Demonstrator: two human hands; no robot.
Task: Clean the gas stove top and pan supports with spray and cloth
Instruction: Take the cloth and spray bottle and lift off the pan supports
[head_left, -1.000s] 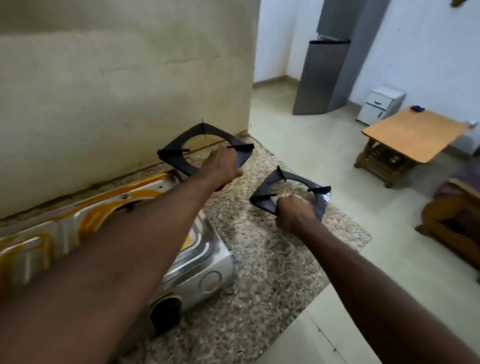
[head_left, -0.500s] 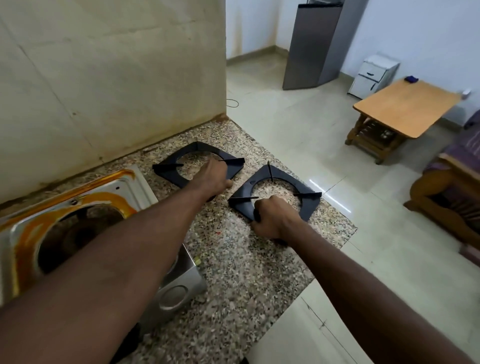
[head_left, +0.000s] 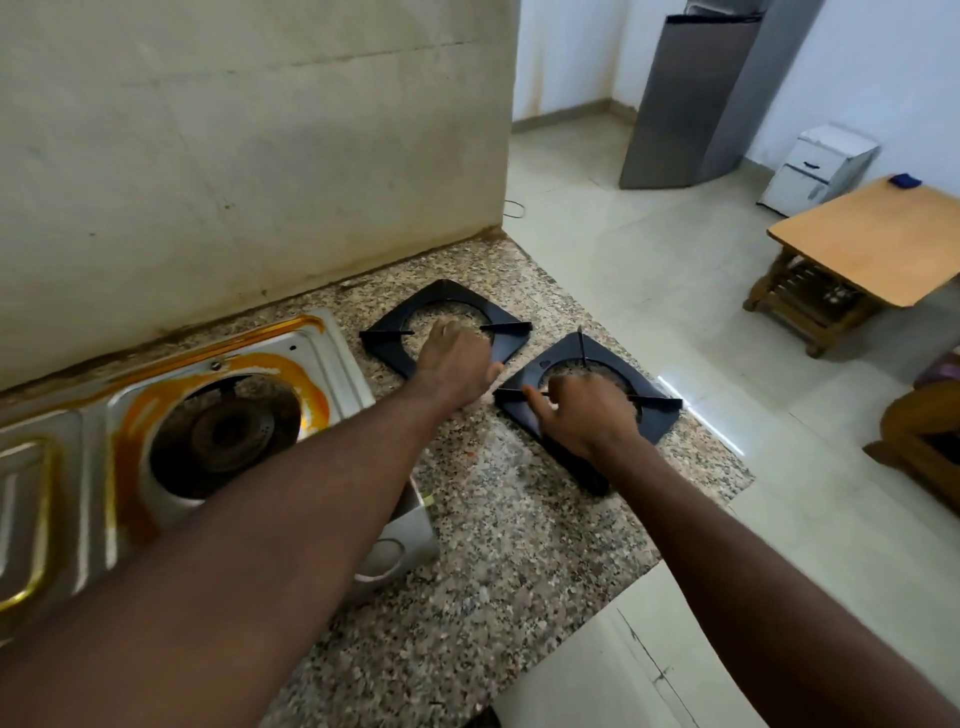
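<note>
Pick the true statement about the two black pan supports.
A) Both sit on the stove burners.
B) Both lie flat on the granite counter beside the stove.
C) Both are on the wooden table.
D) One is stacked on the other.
B: the far pan support and the near pan support lie flat side by side on the granite counter, to the right of the stove, whose burner is uncovered.

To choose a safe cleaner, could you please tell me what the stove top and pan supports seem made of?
Silver rectangular stove top: likely stainless steel, glossy; it mirrors light, with orange stains. Two black square pan supports: probably enamelled or painted metal, dull satin; thin rigid prongs, exact metal unclear.
</note>
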